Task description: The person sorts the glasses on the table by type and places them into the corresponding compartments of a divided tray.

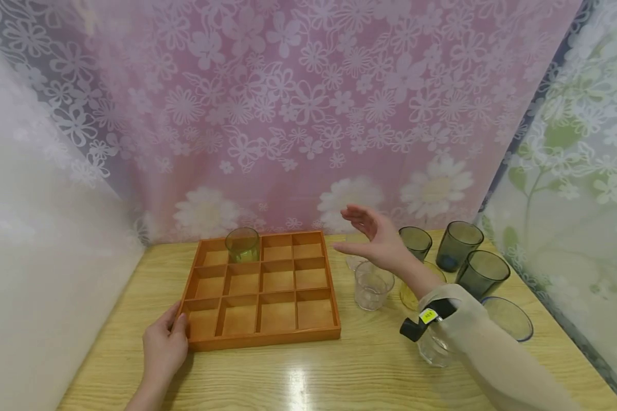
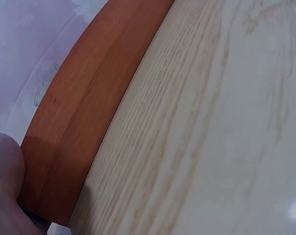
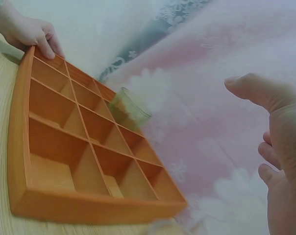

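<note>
A wooden tray divided into square compartments (image 1: 257, 338) lies on the table. My left hand (image 1: 165, 346) grips its front left corner, thumb over the rim; in the left wrist view, part of that hand (image 2: 6, 181) shows beside the tray's front wall (image 2: 84, 112). One green glass (image 1: 243, 245) stands upright in a back-row compartment, second from the left. Raised to the right of the tray, my right hand (image 1: 377, 237) holds nothing, its thumb and fingers spread apart. Below it is a clear glass (image 1: 374, 292), with another clear glass (image 1: 356, 261) behind, partly hidden.
On the right stand dark grey glasses (image 1: 482, 275), a yellow glass (image 1: 409, 295) partly behind my forearm, and a blue-rimmed glass (image 1: 511, 321). Another clear glass (image 1: 434, 349) is partly covered by my sleeve. A pink flowered curtain (image 1: 288, 114) hangs behind the table.
</note>
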### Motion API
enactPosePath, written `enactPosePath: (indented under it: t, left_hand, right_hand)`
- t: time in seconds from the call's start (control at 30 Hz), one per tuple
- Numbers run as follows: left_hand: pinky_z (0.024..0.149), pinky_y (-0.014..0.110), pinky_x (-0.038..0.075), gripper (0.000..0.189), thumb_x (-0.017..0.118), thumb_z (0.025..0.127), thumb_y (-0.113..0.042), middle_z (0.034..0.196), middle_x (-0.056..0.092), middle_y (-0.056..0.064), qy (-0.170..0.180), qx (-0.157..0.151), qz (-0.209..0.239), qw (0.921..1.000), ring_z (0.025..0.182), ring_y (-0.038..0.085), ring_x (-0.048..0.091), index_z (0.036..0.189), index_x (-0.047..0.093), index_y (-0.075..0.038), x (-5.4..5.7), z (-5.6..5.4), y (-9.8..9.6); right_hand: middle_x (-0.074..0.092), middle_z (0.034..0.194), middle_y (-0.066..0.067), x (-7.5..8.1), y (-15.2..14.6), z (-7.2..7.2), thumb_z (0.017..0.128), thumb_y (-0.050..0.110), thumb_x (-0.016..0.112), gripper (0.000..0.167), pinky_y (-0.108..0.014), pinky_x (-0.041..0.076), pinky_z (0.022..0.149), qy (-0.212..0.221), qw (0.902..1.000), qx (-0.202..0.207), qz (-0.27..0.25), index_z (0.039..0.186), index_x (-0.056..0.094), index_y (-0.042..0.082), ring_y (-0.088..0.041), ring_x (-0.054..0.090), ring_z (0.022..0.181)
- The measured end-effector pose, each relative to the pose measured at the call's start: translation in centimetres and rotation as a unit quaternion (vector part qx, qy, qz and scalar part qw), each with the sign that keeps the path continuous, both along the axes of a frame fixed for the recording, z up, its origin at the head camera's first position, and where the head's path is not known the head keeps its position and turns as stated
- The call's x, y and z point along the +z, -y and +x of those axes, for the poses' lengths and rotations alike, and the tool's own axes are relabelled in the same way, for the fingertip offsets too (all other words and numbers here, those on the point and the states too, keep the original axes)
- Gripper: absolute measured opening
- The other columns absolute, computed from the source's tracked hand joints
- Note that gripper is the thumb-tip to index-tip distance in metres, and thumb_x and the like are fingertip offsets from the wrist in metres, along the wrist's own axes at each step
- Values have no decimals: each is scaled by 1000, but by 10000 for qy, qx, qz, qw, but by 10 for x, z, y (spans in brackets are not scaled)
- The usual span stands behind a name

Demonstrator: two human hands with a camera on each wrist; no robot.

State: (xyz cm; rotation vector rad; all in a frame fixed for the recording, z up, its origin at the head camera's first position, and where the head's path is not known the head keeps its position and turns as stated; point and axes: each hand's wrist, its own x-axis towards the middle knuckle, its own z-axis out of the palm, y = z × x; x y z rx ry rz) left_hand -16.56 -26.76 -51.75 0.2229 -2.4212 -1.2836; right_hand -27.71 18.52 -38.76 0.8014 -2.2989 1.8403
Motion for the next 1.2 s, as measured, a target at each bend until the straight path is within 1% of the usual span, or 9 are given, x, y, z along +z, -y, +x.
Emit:
enactPosePath:
  t: [0.07, 0.2, 0.4, 0.47, 0.67, 0.8, 0.93, 1.07, 1.2]
  left_hand:
    - [84, -3, 33, 39, 57, 105, 1, 132, 65, 32, 13, -18, -9, 10000, 126, 40, 59, 142, 59, 12, -1, -1, 0]
    - [86, -2, 32, 39, 57, 106, 0, 133, 64, 31, 46, -65, -19, 10000, 128, 40, 58, 143, 58, 12, -3, -4, 1]
    - [85, -2, 33, 39, 56, 107, -1, 133, 63, 32, 110, -165, -4, 9998, 128, 41, 57, 143, 57, 13, -4, -6, 2]
    - [85, -2, 33, 39, 56, 107, -2, 133, 64, 32, 139, -166, 3, 9998, 128, 40, 58, 143, 57, 13, -4, -7, 2]
    - [87, -3, 30, 40, 56, 107, -3, 134, 64, 32, 227, -114, -46, 9997, 130, 41, 57, 144, 57, 12, -1, -9, 4]
    - [88, -3, 30, 40, 56, 107, -2, 134, 63, 32, 183, -144, -24, 9997, 131, 42, 56, 144, 57, 13, -2, -10, 4]
    - [88, -3, 32, 39, 56, 107, -3, 134, 64, 31, 133, -88, 23, 9999, 130, 40, 57, 143, 58, 12, -5, -11, 3]
    - [86, -3, 33, 39, 57, 107, -5, 133, 66, 28, 132, 64, 62, 9999, 128, 38, 58, 143, 60, 9, -5, -9, 4]
    - [86, -3, 33, 39, 57, 108, -6, 136, 64, 28, 212, 113, 143, 9996, 131, 37, 56, 145, 59, 8, -3, -8, 4]
  right_hand:
    - [55, 150, -14, 2, -14, 6, 86, -2, 87, 81, -40, 36, 121, -47, 9999, -127, 34, 155, 46, 1, -36, 47, 144]
    - [56, 150, -15, 2, -39, 18, 87, -4, 85, 78, -36, 38, 119, -96, 9993, -318, 172, 154, 47, 1, -30, 50, 141]
    - [57, 149, -14, -3, -66, 36, 86, -5, 85, 76, -32, 39, 117, -204, 9982, -420, 385, 153, 49, 2, -29, 51, 140]
    - [57, 148, -13, -5, -72, 43, 86, -6, 85, 77, -30, 39, 116, -250, 9979, -430, 409, 153, 49, 1, -29, 51, 140]
    - [57, 148, -11, -11, -89, 63, 84, -13, 83, 78, -26, 42, 113, -344, 9981, -356, 363, 153, 48, -2, -20, 52, 140]
    - [57, 149, -9, -17, -99, 77, 83, -17, 81, 80, -24, 42, 113, -348, 9985, -300, 294, 154, 46, -4, -17, 52, 140]
    - [57, 150, -10, -24, -108, 90, 83, -19, 80, 80, -23, 42, 112, -268, 9988, -301, 268, 153, 43, -9, -17, 51, 141]
    - [56, 150, -14, -31, -115, 99, 83, -18, 80, 81, -23, 43, 111, -182, 9989, -357, 243, 153, 41, -12, -18, 52, 141]
    - [57, 150, -15, -37, -122, 105, 80, -23, 79, 83, -25, 42, 112, -328, 9988, -332, 113, 153, 43, -11, -21, 53, 140]
